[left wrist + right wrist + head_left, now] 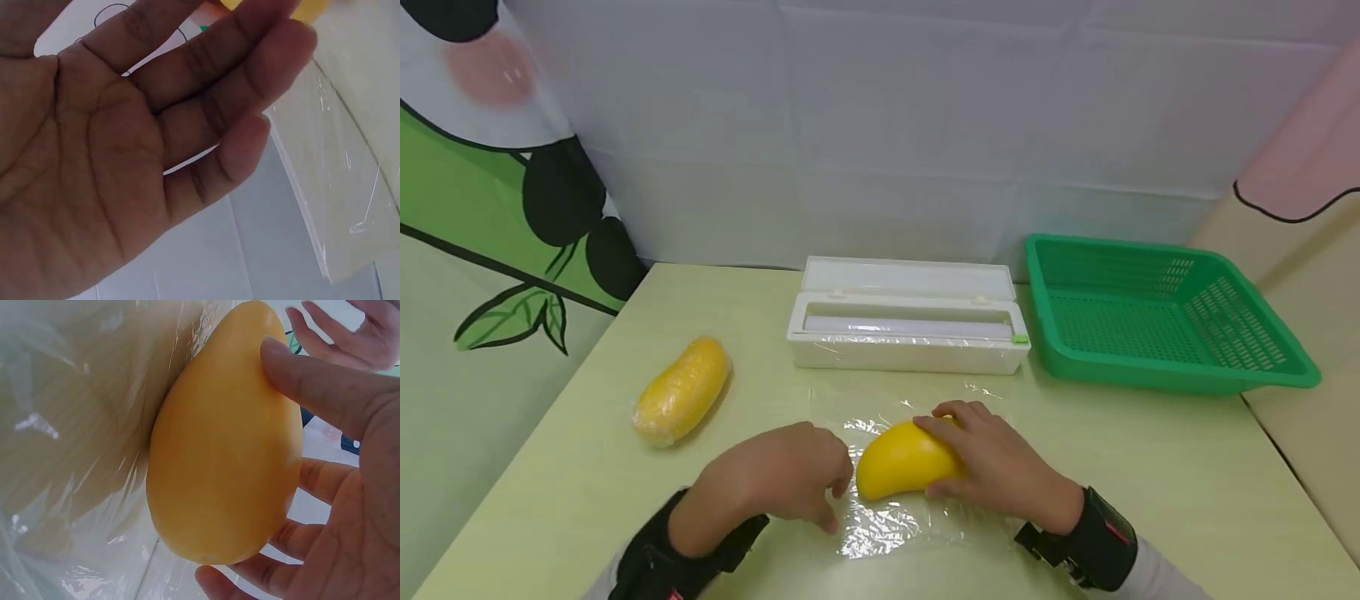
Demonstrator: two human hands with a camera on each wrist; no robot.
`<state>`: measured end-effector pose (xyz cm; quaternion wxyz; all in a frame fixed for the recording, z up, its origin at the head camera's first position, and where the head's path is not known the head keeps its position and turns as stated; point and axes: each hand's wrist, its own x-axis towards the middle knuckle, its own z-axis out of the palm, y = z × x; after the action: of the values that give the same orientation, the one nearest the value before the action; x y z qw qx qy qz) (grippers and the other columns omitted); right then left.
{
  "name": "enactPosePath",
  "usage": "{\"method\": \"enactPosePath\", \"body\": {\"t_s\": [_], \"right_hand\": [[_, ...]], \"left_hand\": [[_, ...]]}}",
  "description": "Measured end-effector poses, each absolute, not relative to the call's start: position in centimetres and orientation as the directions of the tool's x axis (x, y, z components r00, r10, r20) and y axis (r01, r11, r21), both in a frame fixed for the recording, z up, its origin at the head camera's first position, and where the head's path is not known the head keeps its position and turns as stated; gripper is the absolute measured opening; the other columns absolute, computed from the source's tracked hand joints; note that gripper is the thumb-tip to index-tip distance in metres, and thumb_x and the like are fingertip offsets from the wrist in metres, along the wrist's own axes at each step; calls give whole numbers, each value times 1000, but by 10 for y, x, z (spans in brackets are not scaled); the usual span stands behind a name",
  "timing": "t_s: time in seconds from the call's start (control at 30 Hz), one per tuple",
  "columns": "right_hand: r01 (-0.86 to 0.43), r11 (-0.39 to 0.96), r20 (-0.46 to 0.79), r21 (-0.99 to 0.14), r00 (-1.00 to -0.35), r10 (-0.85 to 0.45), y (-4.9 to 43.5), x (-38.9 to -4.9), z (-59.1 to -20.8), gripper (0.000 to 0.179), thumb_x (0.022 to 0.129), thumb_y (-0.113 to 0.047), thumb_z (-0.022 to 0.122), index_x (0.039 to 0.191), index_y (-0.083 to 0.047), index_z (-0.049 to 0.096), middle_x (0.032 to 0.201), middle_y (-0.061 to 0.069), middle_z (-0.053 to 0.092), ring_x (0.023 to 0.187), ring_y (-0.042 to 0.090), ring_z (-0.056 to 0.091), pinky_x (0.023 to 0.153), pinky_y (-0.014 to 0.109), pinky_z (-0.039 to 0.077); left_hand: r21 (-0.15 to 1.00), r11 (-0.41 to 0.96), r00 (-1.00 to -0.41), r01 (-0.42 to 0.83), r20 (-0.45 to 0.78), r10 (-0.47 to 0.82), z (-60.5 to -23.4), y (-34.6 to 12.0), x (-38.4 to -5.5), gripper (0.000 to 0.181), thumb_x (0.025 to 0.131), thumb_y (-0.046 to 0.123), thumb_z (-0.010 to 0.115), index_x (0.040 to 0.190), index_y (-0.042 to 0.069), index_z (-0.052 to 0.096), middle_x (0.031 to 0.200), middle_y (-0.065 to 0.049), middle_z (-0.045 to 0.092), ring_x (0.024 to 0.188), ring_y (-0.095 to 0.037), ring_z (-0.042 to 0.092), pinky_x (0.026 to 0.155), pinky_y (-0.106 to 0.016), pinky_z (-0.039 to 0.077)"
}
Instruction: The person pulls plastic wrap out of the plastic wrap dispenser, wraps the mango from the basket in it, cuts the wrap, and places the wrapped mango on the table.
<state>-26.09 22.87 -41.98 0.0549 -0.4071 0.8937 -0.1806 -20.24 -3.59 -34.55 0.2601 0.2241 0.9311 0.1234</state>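
Observation:
A smooth yellow mango (901,461) lies on a sheet of clear plastic wrap (880,529) spread over the table. My right hand (992,458) grips its right end, with the thumb on one side and the fingers around the other, as the right wrist view shows on the mango (225,437). Just left of the mango hovers my left hand (775,471), by the wrap's left edge. Its palm and loosely bent fingers (187,125) hold nothing in the left wrist view. A second mango (682,392), covered in shiny wrap, rests farther left.
Behind the wrap stands a white cling film dispenser (910,354) with its lid raised and a roll inside. A green plastic basket (1150,375) sits at the back right. A pale cloth (910,125) hangs behind the table (572,467).

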Motion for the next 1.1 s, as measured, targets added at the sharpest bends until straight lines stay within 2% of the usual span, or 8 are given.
{"method": "enactPosePath", "body": {"t_s": [0.17, 0.37, 0.5, 0.57, 0.67, 0.8, 0.93, 1.1], "right_hand": [[-727, 593, 56, -346, -647, -761, 230, -261, -419, 79, 76, -48, 84, 143, -21, 53, 131, 6, 52, 117, 27, 49, 96, 46, 46], [-749, 574, 80, -331, -628, -774, 234, -262, -414, 79, 74, -47, 86, 141, -19, 54, 133, 7, 53, 118, 29, 50, 95, 48, 45], [-741, 577, 51, -343, -628, -777, 245, -264, -397, 66, 76, -42, 86, 132, -16, 61, 125, 3, 57, 112, 24, 53, 95, 44, 48], [-735, 573, -3, -363, -614, -789, 253, -264, -386, 54, 78, -37, 86, 122, -15, 65, 117, 0, 59, 105, 19, 56, 92, 40, 50], [-700, 589, -166, -405, -577, -800, 264, -264, -371, 40, 79, -34, 85, 111, -17, 67, 106, -7, 60, 96, 13, 56, 85, 35, 52], [-622, 674, -389, -399, -551, -739, 266, -259, -367, 32, 76, -35, 86, 96, -21, 65, 90, -11, 58, 81, 9, 53, 73, 31, 49], [-609, 729, -502, -312, -546, -671, 259, -249, -380, 39, 68, -38, 91, 83, -23, 58, 74, -10, 52, 67, 11, 47, 63, 29, 41], [-664, 718, -553, -210, -525, -647, 252, -235, -397, 48, 58, -39, 95, 74, -24, 51, 64, -10, 45, 58, 11, 41, 57, 29, 35]], "left_hand": [[268, 894, -758, 359, -475, 447, -356, -20, -192, 37, 67, 33, 92, 68, 18, 58, 64, 9, 50, 60, -11, 44, 62, -26, 40], [121, 900, -752, 418, -510, 418, -371, -6, -185, 41, 60, 37, 96, 73, 18, 62, 67, 10, 52, 64, -10, 45, 76, -28, 41], [54, 897, -766, 440, -498, 406, -380, -5, -179, 44, 54, 38, 98, 73, 19, 63, 66, 11, 51, 62, -10, 45, 74, -28, 42], [27, 896, -775, 444, -490, 399, -383, -6, -178, 47, 50, 39, 99, 72, 19, 63, 66, 10, 51, 61, -10, 46, 71, -28, 43], [0, 897, -781, 441, -493, 384, -385, -6, -180, 49, 47, 41, 100, 72, 18, 64, 66, 9, 52, 60, -11, 47, 68, -28, 43], [-21, 890, -773, 455, -505, 384, -390, -4, -183, 48, 45, 39, 101, 72, 18, 67, 64, 9, 54, 60, -11, 49, 65, -29, 44], [-43, 877, -770, 479, -501, 396, -397, -3, -181, 41, 50, 27, 99, 68, 18, 64, 62, 9, 52, 57, -11, 47, 60, -28, 46], [-35, 870, -780, 492, -463, 422, -400, -3, -177, 25, 69, 10, 82, 64, 16, 57, 60, 5, 47, 54, -13, 39, 55, -28, 42]]}}
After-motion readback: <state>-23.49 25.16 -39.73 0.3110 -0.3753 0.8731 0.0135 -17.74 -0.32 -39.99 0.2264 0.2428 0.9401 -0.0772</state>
